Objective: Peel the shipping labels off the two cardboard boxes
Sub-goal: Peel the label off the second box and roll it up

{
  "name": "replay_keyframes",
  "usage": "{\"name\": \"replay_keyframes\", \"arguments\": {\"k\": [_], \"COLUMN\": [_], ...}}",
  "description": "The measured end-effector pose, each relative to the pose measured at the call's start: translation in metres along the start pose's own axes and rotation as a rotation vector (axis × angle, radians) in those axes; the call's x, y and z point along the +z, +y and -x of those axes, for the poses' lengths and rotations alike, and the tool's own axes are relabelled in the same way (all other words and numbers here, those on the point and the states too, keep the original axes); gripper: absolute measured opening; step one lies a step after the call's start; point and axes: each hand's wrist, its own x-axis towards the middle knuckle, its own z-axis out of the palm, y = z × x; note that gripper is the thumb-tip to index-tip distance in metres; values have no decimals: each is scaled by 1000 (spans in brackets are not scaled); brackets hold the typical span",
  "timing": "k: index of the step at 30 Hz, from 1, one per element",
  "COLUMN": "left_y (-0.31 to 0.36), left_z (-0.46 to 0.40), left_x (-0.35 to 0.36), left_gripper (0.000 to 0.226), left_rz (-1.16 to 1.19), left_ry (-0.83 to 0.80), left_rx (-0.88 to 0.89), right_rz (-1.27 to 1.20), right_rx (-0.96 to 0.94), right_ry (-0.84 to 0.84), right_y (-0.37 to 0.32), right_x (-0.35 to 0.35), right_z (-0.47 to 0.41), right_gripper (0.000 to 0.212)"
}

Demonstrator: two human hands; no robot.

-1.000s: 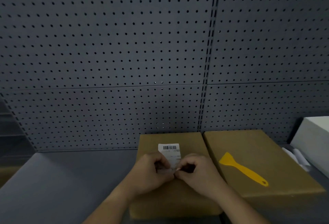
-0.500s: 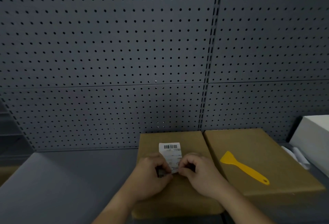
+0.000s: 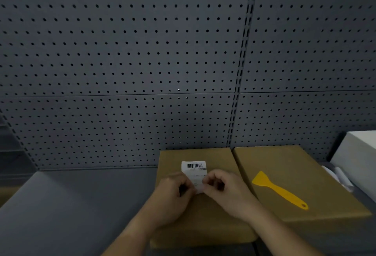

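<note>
Now more label exposed, hands lower

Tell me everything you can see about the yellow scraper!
The yellow scraper looks like smooth plastic, all one bright colour. It has a wide flat blade at its far end and a thin handle that narrows toward you, ending in a small round hole. It lies flat and slanted on top of the right-hand cardboard box, with the blade pointing toward the other box. Only the box touches it; neither hand is on it.
</note>
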Motion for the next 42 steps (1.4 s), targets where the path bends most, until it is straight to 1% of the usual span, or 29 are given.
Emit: {"name": "replay_keyframes", "arguments": {"k": [2,3,4,6,7,12,14,18,23,27,30,31,34,35,38,42], "left_y": [0,0,0,1,1,3,2,-1,-2,-3,-2,-1,2,3,3,3], "left_z": [0,0,0,1,1,1,1,-2,-4,-5,-5,-5,-4,-4,-6,-16], "left_x": [0,0,1,1,1,-1,-2,-2,-3,-3,-4,-4,-6,-7,-10,-21], "left_gripper": [11,10,10,10,9,9,13,13,18,15,13,13,13,13,14,12], "left_rz": [8,9,8,10,15,54,32,-19,34,60,79,81,86,87,67,39], "left_ry": [8,11,14,24,27,28,19,13,29,9,-1,-1,9,4,-35,-124], "left_rx": [-29,-47,-62,-83,-93,-119,-126,-116,-123,-130,-159,-164,-183,-190,-208,-224], "right_rz": [27,56,88,128,124,41,30,37,-7,27,82,100,114,122,161,136], "right_rx": [15,10,-9,-46,-49,-22,-21,-6,-28,-38,-18,-15,-12,-13,-3,-14], "right_ry": [-39,-59,-67,-52,-38,-9,-14,-2,-10,-92,-107,-100,-86,-87,-62,-32], "right_y": [-2,-2,-2,-1,0,1,1,2,2,3,2,0,0,2,7,1], "right_x": [-1,-1,0,1,2,1,2,3,0,-1,-3,-4,-5,-4,1,1], "right_z": [-5,-7,-9,-10,-9,-6,-6,-7,-6,-9,-17,-20,-24,-24,-20,-15], "right_gripper": [27,29,26,13,11,7,8,8,2,13,10,12,27,26,11,7]}}
